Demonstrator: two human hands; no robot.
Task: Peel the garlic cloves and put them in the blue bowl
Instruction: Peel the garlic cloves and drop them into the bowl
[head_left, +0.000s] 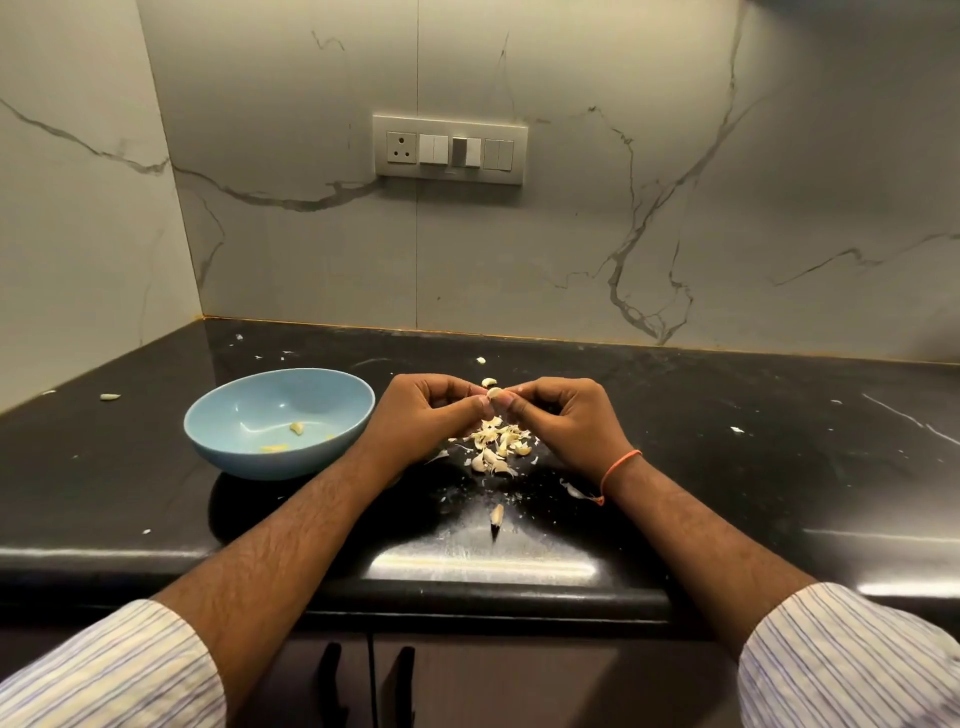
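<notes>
A small pale garlic clove (495, 393) is pinched between the fingertips of my left hand (431, 415) and my right hand (558, 418), held above the black counter. Directly below the hands lies a pile of garlic skins and cloves (498, 447). The blue bowl (234, 447) stands just left of my left hand, with a peeled clove (296, 427) and a few small bits inside. Another piece of garlic (488, 382) lies just behind the hands.
Loose pieces lie around the counter: one (110, 396) at far left, one (481, 359) near the back, and a long one (496, 517) near the front edge (467, 597). Skin flakes are scattered about. A marble wall with a switch panel (449, 149) rises behind.
</notes>
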